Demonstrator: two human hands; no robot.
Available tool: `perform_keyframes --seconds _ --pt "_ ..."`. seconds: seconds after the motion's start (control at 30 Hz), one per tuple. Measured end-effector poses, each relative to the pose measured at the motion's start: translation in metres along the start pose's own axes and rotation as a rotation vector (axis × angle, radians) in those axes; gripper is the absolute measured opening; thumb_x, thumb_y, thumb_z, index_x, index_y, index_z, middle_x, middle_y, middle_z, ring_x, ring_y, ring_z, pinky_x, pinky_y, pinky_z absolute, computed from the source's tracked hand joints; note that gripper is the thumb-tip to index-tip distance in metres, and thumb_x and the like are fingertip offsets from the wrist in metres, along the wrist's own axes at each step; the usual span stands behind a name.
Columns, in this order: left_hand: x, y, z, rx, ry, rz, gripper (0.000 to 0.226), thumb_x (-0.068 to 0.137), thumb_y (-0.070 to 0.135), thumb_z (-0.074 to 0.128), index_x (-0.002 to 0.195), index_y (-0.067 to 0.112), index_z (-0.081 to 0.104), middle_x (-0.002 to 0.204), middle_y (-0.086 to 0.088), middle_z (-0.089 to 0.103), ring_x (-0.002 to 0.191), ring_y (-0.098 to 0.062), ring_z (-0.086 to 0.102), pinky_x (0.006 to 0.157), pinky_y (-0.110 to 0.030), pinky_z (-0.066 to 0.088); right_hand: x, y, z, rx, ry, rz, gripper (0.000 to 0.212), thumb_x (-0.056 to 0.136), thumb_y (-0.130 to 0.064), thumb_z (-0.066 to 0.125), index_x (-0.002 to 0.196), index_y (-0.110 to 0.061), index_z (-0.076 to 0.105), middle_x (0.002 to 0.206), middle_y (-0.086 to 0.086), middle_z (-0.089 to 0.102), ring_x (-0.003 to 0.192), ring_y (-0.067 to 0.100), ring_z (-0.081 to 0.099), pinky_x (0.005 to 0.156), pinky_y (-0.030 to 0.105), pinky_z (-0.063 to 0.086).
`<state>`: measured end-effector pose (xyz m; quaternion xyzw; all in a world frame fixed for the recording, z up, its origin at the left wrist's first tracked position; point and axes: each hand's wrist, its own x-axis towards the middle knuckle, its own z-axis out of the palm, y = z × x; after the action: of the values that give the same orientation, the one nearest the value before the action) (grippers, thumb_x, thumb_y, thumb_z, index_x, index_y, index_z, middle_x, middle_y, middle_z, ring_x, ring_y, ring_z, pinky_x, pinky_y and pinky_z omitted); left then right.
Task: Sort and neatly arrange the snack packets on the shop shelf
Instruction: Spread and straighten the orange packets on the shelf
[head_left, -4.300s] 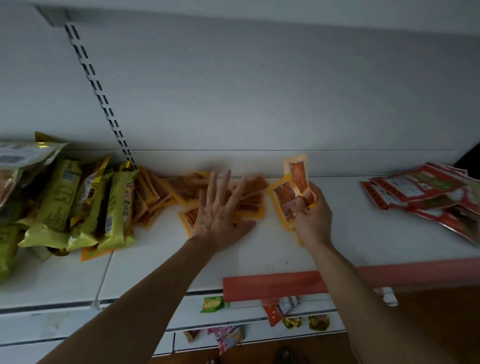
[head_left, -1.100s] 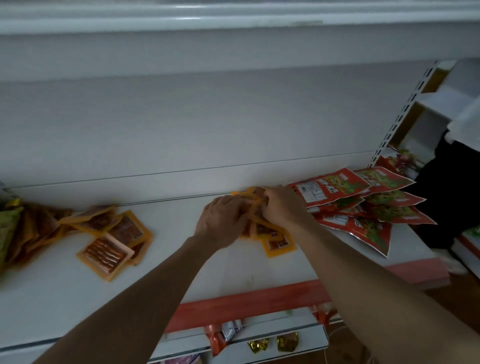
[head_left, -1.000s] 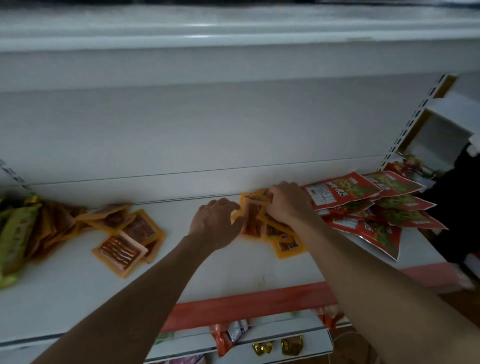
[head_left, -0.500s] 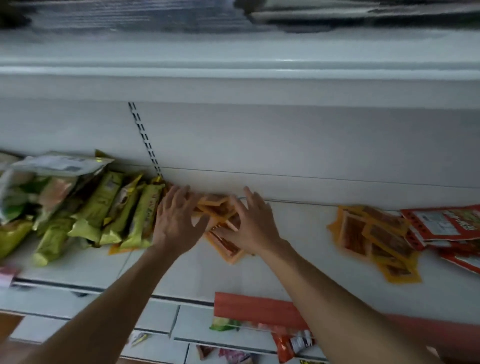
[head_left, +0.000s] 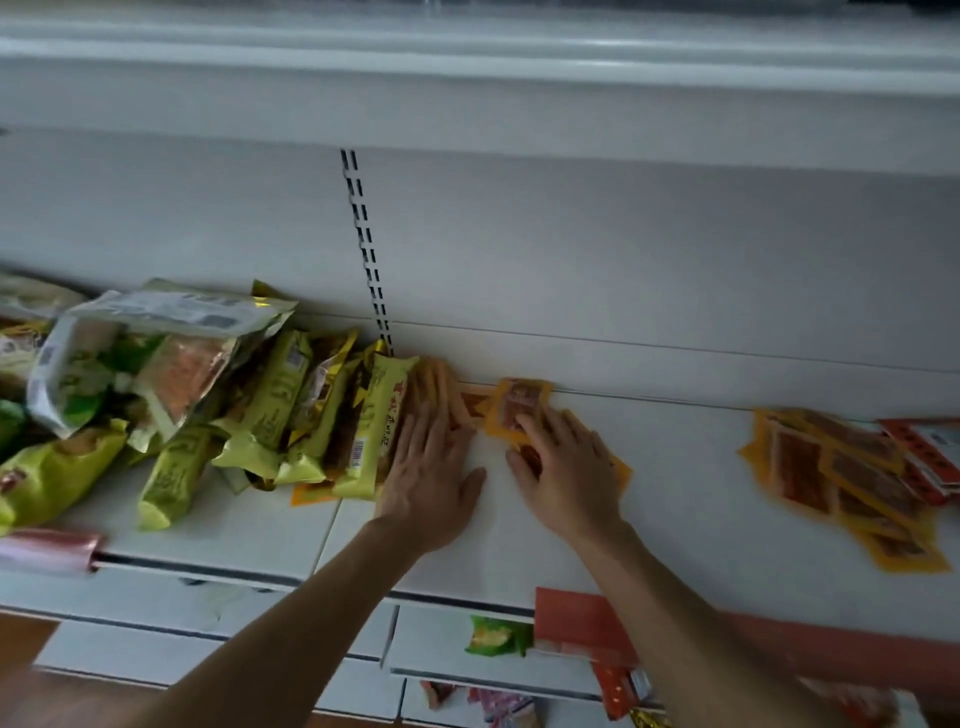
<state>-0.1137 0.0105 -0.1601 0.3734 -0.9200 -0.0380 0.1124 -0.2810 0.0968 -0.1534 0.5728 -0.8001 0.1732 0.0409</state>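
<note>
Small orange snack packets (head_left: 519, 408) lie against the back wall of the white shelf (head_left: 685, 519). My left hand (head_left: 431, 462) presses flat on some of them, fingers straight, right beside the row of yellow-green packets (head_left: 363, 421). My right hand (head_left: 566, 467) rests on the other orange packets, fingers spread over them; one packet tilts up at its fingertips. A second heap of orange packets (head_left: 841, 473) lies apart at the right, beside red packets (head_left: 930, 447) at the frame edge.
Large pale bags (head_left: 156, 353) are piled on the yellow-green ones at the left. A slotted upright (head_left: 363, 244) runs up the back wall. A red price strip (head_left: 587, 618) edges the shelf front. Lower shelves hold a green packet (head_left: 498, 634).
Both hands left the orange heap by the red packets and moved left to the loose orange packets. In the last half second the left hand slid against the yellow-green row.
</note>
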Motion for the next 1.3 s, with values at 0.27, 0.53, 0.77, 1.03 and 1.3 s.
perform_keyframes --seconds 0.27,0.53,0.77,1.03,1.3 --pt "0.031 -0.01 -0.008 -0.269 0.072 -0.169 0.079 0.084 0.062 0.053 0.152 0.032 0.025 0.164 -0.002 0.005 0.15 -0.033 -0.003 0.12 -0.05 0.006 -0.006 0.007 -0.001 -0.096 -0.193 0.156 0.086 0.08 -0.085 0.022 0.152 -0.038 0.019 0.162 0.009 0.017 0.148 0.033 0.013 0.114 0.057 0.013" --pt "0.04 -0.008 -0.002 -0.202 0.055 -0.151 0.057 0.094 0.047 0.05 0.147 0.031 0.039 0.16 -0.007 0.024 0.146 -0.039 0.016 0.12 -0.049 0.015 -0.001 0.009 -0.007 -0.129 -0.019 0.128 0.051 0.096 -0.046 0.046 0.142 -0.024 0.046 0.132 0.008 0.057 0.121 0.033 0.05 0.096 0.047 0.041" --pt "0.029 -0.004 0.0 -0.27 0.242 0.07 0.049 0.078 0.005 0.068 0.125 0.017 0.066 0.132 -0.008 0.061 0.127 -0.039 0.05 0.1 -0.049 0.046 -0.003 0.017 -0.018 -0.118 -0.043 0.166 0.045 0.093 -0.032 0.054 0.136 -0.022 0.051 0.117 0.011 0.057 0.102 0.036 0.052 0.074 0.042 0.045" --pt "0.034 0.0 0.006 -0.166 0.065 -0.083 0.049 0.089 0.045 0.054 0.137 0.034 0.05 0.155 -0.007 0.033 0.146 -0.033 0.02 0.118 -0.055 0.005 -0.011 0.022 -0.021 -0.004 -0.016 0.263 0.047 0.09 -0.036 0.057 0.135 -0.025 0.05 0.111 0.01 0.055 0.099 0.032 0.052 0.065 0.033 0.038" --pt "0.035 0.009 -0.01 -0.247 0.08 0.054 0.056 0.088 0.003 0.052 0.139 0.026 0.052 0.147 0.007 0.046 0.13 -0.022 0.048 0.091 -0.033 0.047 -0.011 0.034 -0.029 0.193 0.035 0.261 0.042 0.088 -0.027 0.062 0.13 -0.027 0.056 0.107 0.004 0.058 0.096 0.024 0.058 0.071 0.031 0.045"
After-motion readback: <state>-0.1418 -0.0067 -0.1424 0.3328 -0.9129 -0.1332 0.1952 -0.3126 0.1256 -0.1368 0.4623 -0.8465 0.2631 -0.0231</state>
